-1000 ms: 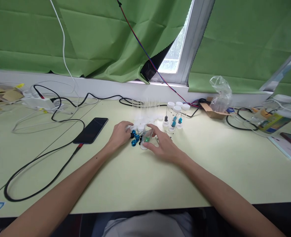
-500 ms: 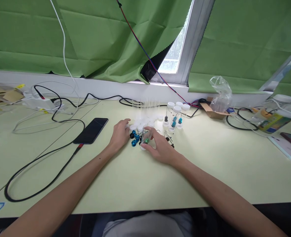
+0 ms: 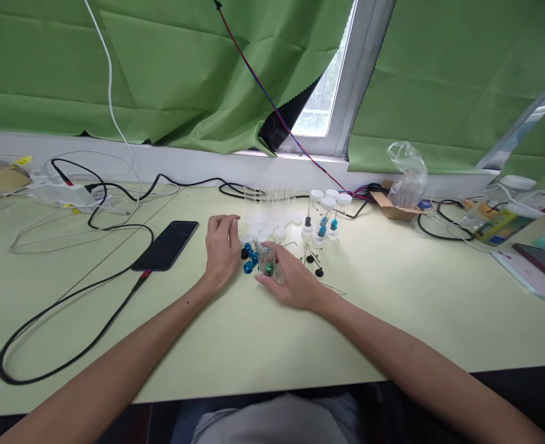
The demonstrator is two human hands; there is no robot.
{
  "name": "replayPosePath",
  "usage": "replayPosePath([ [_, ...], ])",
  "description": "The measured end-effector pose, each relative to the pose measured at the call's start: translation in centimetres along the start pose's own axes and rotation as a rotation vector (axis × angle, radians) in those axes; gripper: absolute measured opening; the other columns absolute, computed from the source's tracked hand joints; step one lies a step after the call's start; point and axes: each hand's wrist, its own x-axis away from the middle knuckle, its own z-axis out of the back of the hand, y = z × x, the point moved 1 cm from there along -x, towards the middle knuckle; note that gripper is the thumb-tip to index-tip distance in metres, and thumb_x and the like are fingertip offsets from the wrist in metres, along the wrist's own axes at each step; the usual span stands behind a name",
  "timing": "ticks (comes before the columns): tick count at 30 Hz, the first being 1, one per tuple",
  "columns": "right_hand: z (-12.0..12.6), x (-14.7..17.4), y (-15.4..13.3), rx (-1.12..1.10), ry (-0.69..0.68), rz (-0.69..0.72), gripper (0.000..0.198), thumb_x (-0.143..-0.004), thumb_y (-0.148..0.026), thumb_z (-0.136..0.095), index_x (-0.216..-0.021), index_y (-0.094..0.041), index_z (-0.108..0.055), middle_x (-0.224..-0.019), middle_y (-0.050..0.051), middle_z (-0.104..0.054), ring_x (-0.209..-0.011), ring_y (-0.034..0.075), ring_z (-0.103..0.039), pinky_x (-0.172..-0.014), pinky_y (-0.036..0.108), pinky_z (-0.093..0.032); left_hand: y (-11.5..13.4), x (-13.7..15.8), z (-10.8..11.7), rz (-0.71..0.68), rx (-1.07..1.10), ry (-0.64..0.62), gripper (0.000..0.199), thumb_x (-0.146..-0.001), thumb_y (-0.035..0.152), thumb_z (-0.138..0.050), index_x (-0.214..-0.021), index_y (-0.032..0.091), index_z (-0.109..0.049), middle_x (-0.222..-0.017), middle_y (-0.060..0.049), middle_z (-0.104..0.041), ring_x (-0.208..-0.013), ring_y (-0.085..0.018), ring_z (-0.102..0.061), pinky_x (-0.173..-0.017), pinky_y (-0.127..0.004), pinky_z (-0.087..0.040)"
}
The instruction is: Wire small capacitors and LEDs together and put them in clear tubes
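Note:
My right hand (image 3: 293, 277) is closed around a small clear plastic tube (image 3: 266, 251), which stands upright near the table top with a green part (image 3: 269, 269) visible low inside it. To its left, my left hand (image 3: 222, 246) is curled beside the white round caps (image 3: 258, 229); its fingertips are partly hidden, and what they hold, if anything, does not show. Between the hands lies a small pile of blue metallic parts (image 3: 248, 266) with a black one. Right of the tube are loose black parts (image 3: 319, 272) and thin metal rods (image 3: 332, 287).
Several capped tubes (image 3: 322, 228) with blue or black parts stand behind my right hand. Clear empty tubes (image 3: 277, 200) stand behind the caps. A dark phone (image 3: 166, 246) with a cable lies at left. A cardboard box (image 3: 395, 209) with plastic bag is at back right.
My left hand has drawn its fingers in and turned more upright beside the caps. The right hand still holds the tube, shifted slightly left in view. The whole view has shifted slightly.

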Motion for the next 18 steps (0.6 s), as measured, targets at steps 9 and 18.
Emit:
replayPosePath([
  [9,-0.3,-0.1,0.3,0.017,0.019,0.009,0.054,-0.092,-0.035,-0.062,-0.138,-0.018,-0.041,-0.106,0.011,-0.065,-0.097,0.024,-0.062,-0.090,0.041,-0.051,1.1,0.7,-0.4,-0.042,0.040,-0.012,0.027,-0.102,0.024,-0.030,-0.087,0.021,-0.051,-0.085,-0.006,-0.059,-0.080,-0.019,-0.058,-0.077,-0.034,-0.046],
  [18,3.1,-3.8,0.4,0.016,-0.043,-0.017,0.045,-0.086,-0.035,-0.069,-0.123,-0.020,-0.050,-0.078,-0.002,-0.059,-0.067,0.014,-0.055,-0.065,0.028,-0.045,4.1,-0.1,0.3,-0.108,0.293,-0.045,0.037,-0.104,0.037,-0.029,-0.091,0.021,-0.060,-0.094,-0.007,-0.062,-0.085,-0.019,-0.060,-0.076,-0.034,-0.048],
])
